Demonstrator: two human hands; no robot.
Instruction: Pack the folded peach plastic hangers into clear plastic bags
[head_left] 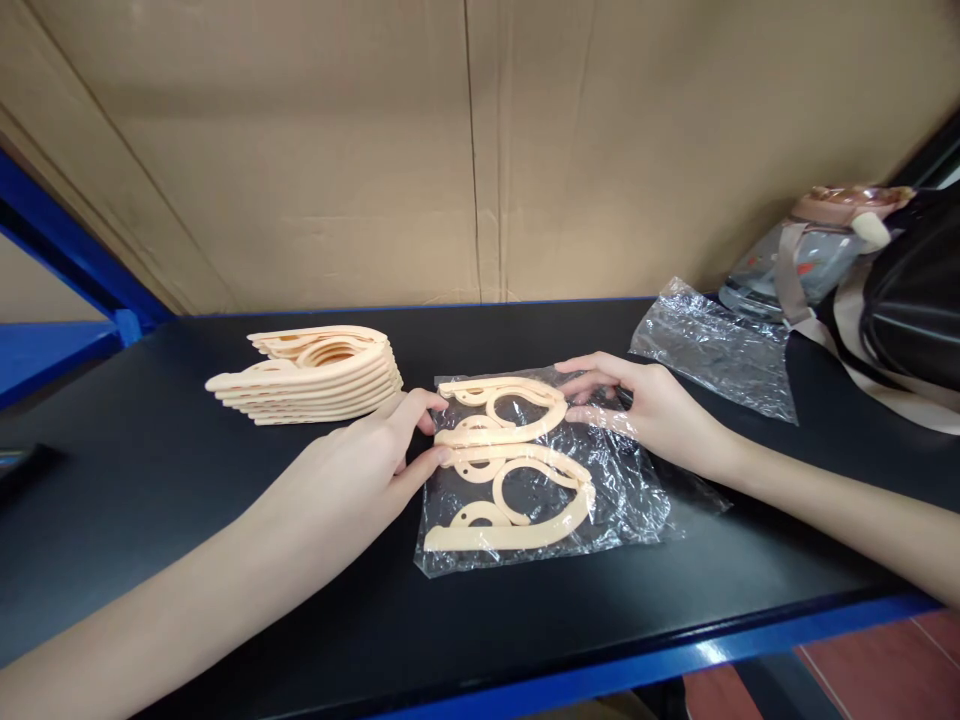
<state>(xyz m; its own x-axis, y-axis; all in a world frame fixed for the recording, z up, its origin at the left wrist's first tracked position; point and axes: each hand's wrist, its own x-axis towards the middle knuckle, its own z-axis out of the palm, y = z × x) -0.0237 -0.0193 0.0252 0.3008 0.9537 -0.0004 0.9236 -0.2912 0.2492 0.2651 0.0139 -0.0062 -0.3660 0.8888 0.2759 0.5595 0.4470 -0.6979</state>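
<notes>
- While the clear bag lies on the bench, two cream hangers sit flat inside it.
- My left hand pinches the bag's left edge.
- My right hand, fingers parted, touches the bag's far right side; I cannot tell whether it grips.
- Left of the bag stands a hanger stack; right, a plastic sheet.

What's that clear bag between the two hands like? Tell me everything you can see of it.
The clear bag looks like thin, glossy plastic, crinkled toward its right side. It lies flat on the black table, with two curved cream pieces inside, one nearer the front than the other. The left hand touches its left edge; the right hand touches its upper right part.
</notes>
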